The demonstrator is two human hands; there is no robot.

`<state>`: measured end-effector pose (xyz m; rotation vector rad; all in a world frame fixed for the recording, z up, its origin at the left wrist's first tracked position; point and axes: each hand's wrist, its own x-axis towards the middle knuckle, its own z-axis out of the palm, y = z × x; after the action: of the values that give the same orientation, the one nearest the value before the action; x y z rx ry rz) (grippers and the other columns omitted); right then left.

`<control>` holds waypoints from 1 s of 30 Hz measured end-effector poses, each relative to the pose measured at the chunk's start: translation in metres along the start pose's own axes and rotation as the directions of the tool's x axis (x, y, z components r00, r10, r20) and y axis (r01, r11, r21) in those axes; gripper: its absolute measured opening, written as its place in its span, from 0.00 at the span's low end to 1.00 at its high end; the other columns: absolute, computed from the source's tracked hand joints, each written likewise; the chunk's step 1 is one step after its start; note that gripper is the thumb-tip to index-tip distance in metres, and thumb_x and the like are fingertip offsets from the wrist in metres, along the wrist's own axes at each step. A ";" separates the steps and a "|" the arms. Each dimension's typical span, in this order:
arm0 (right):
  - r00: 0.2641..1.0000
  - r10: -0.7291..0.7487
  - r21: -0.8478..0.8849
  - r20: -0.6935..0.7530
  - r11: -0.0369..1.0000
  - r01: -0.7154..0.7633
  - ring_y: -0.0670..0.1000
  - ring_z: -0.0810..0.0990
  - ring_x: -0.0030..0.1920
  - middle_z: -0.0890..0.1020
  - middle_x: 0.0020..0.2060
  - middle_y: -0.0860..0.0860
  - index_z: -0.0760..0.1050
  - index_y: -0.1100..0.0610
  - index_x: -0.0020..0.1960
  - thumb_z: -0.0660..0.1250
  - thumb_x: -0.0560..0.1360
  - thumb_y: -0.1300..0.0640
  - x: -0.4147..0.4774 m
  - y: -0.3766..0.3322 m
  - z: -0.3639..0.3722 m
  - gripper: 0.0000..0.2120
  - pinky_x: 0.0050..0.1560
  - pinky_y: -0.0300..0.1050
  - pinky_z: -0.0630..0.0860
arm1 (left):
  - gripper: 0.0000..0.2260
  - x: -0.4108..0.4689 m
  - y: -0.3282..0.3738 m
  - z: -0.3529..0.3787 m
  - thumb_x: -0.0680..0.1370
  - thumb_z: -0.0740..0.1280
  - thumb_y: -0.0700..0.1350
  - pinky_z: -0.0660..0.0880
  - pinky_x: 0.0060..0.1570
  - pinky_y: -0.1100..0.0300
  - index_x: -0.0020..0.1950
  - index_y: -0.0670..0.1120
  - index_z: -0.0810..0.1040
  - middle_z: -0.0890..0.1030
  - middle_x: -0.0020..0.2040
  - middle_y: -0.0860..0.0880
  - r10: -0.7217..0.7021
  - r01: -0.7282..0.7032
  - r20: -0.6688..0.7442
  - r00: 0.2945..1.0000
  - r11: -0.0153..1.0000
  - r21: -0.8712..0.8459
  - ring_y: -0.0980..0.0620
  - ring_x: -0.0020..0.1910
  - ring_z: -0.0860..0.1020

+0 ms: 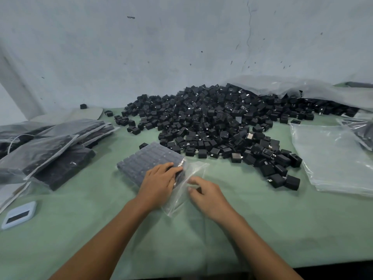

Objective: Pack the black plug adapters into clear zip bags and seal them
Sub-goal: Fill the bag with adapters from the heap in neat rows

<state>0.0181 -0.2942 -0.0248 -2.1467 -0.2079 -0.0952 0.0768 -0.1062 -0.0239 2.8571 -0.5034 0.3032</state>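
Observation:
A clear zip bag packed with rows of black plug adapters lies on the green table in front of me. My left hand rests on the bag's near right corner, fingers flat on the adapters inside. My right hand pinches the bag's loose open end, fingers curled on the plastic. A large heap of loose black adapters spreads across the table behind the bag.
Several filled bags are stacked at the left. A pile of empty clear bags lies at the right. A small pale device with a dark screen sits near the left edge. A big plastic sheet drapes over the heap's far right.

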 end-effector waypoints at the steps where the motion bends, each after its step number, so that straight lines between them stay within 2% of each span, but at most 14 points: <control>1: 1.000 -0.004 0.025 -0.021 1.000 0.004 0.40 0.76 0.36 0.80 0.37 0.39 0.81 0.50 0.56 0.65 0.78 0.56 -0.005 0.005 -0.011 0.09 0.45 0.40 0.74 | 0.18 0.001 -0.002 0.000 0.85 0.52 0.51 0.56 0.73 0.52 0.74 0.63 0.66 0.66 0.75 0.55 0.002 -0.002 -0.002 1.000 1.000 0.006 0.53 0.73 0.63; 3: 0.992 -0.021 -0.042 -0.121 0.999 0.016 0.40 0.78 0.43 0.82 0.45 0.38 0.82 0.49 0.56 0.66 0.78 0.58 -0.016 0.021 -0.041 0.10 0.50 0.40 0.73 | 0.18 0.001 -0.005 0.001 0.85 0.53 0.51 0.58 0.73 0.51 0.74 0.62 0.67 0.67 0.75 0.55 0.014 -0.014 -0.015 1.000 1.000 0.023 0.52 0.73 0.64; 4: 0.980 -0.029 -0.147 -0.197 0.989 -0.001 0.44 0.78 0.49 0.82 0.50 0.41 0.82 0.49 0.57 0.65 0.79 0.59 -0.020 0.031 -0.059 0.11 0.54 0.42 0.73 | 0.18 0.002 -0.006 0.002 0.85 0.53 0.50 0.59 0.72 0.51 0.74 0.62 0.67 0.68 0.75 0.55 0.017 -0.017 -0.023 1.000 1.000 0.026 0.52 0.73 0.65; 6: 0.935 -0.026 -0.337 -0.354 0.936 -0.101 0.52 0.74 0.55 0.81 0.54 0.48 0.82 0.51 0.58 0.65 0.78 0.61 -0.030 0.050 -0.097 0.12 0.57 0.46 0.70 | 0.18 0.004 -0.006 0.005 0.85 0.53 0.50 0.59 0.72 0.51 0.74 0.63 0.67 0.68 0.75 0.55 0.016 -0.015 -0.020 1.000 1.000 0.028 0.51 0.73 0.65; 8: 0.891 -0.002 -0.444 -0.454 0.868 -0.224 0.56 0.71 0.57 0.79 0.56 0.52 0.81 0.53 0.60 0.65 0.76 0.63 -0.039 0.067 -0.131 0.15 0.58 0.48 0.68 | 0.18 0.005 -0.006 0.006 0.85 0.53 0.51 0.59 0.73 0.50 0.74 0.63 0.66 0.67 0.75 0.55 0.015 -0.015 -0.012 1.000 0.999 0.036 0.52 0.73 0.65; 10: 0.891 0.038 -0.547 -0.453 0.777 -0.311 0.59 0.69 0.59 0.77 0.59 0.55 0.80 0.53 0.62 0.66 0.75 0.63 -0.045 0.082 -0.148 0.17 0.61 0.50 0.67 | 0.18 0.005 -0.004 0.007 0.85 0.53 0.50 0.59 0.72 0.50 0.74 0.63 0.66 0.67 0.75 0.56 0.016 -0.016 -0.012 1.000 0.999 0.034 0.52 0.73 0.65; 12: 0.912 0.065 -0.646 -0.405 0.686 -0.335 0.62 0.69 0.61 0.75 0.62 0.56 0.77 0.52 0.67 0.66 0.75 0.61 -0.047 0.092 -0.152 0.21 0.62 0.52 0.64 | 0.18 0.005 -0.002 0.007 0.85 0.53 0.50 0.59 0.73 0.51 0.75 0.63 0.66 0.67 0.75 0.56 0.014 -0.014 -0.012 1.000 1.000 0.027 0.52 0.73 0.65; 14: 0.925 0.080 -0.689 -0.372 0.643 -0.334 0.62 0.68 0.62 0.74 0.64 0.54 0.74 0.50 0.70 0.66 0.76 0.58 -0.046 0.097 -0.151 0.23 0.62 0.52 0.61 | 0.18 0.006 -0.002 0.006 0.85 0.53 0.50 0.59 0.73 0.51 0.75 0.62 0.66 0.67 0.75 0.56 0.016 -0.016 -0.012 1.000 0.999 0.028 0.52 0.73 0.64; 19: 0.907 0.113 -0.641 -0.405 0.672 -0.370 0.60 0.69 0.64 0.74 0.62 0.54 0.74 0.51 0.69 0.64 0.80 0.51 -0.037 0.090 -0.149 0.18 0.65 0.51 0.60 | 0.18 0.005 -0.002 0.006 0.85 0.53 0.50 0.58 0.72 0.52 0.75 0.63 0.66 0.66 0.75 0.56 0.000 0.000 0.005 1.000 1.000 0.027 0.52 0.74 0.64; 22: 0.929 0.079 -0.421 -0.361 0.875 -0.239 0.56 0.74 0.59 0.76 0.57 0.53 0.75 0.51 0.66 0.66 0.79 0.51 -0.042 0.068 -0.132 0.17 0.62 0.49 0.67 | 0.18 0.005 0.000 0.005 0.85 0.53 0.50 0.58 0.72 0.52 0.75 0.62 0.66 0.67 0.75 0.55 0.001 -0.001 0.004 1.000 1.000 0.012 0.52 0.74 0.64; 24: 0.969 0.090 -0.219 -0.232 0.965 -0.142 0.49 0.78 0.53 0.79 0.53 0.46 0.73 0.47 0.64 0.67 0.77 0.50 -0.045 0.047 -0.112 0.16 0.56 0.46 0.73 | 0.18 0.005 0.001 0.004 0.85 0.53 0.50 0.58 0.72 0.52 0.75 0.62 0.66 0.67 0.75 0.56 0.004 -0.004 0.003 1.000 1.000 0.020 0.52 0.73 0.64; 27: 0.988 0.058 -0.080 -0.140 0.994 -0.070 0.42 0.79 0.46 0.79 0.49 0.42 0.74 0.44 0.58 0.69 0.76 0.50 -0.039 0.022 -0.077 0.11 0.51 0.43 0.77 | 0.18 0.005 0.001 0.003 0.85 0.53 0.49 0.58 0.72 0.52 0.74 0.62 0.67 0.67 0.75 0.56 0.000 0.000 0.001 1.000 1.000 0.015 0.52 0.73 0.64; 30: 0.984 0.021 -0.066 -0.178 0.997 -0.033 0.45 0.79 0.45 0.79 0.50 0.46 0.79 0.47 0.56 0.70 0.75 0.52 -0.021 0.008 -0.042 0.09 0.53 0.42 0.74 | 0.18 0.005 0.002 0.004 0.85 0.53 0.50 0.58 0.72 0.52 0.74 0.62 0.67 0.67 0.75 0.56 0.004 -0.004 0.000 1.000 1.000 0.003 0.52 0.73 0.64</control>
<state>-0.0004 -0.3362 -0.0109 -2.1949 -0.0725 -0.2801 0.0812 -0.1102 -0.0266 2.8589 -0.5084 0.3051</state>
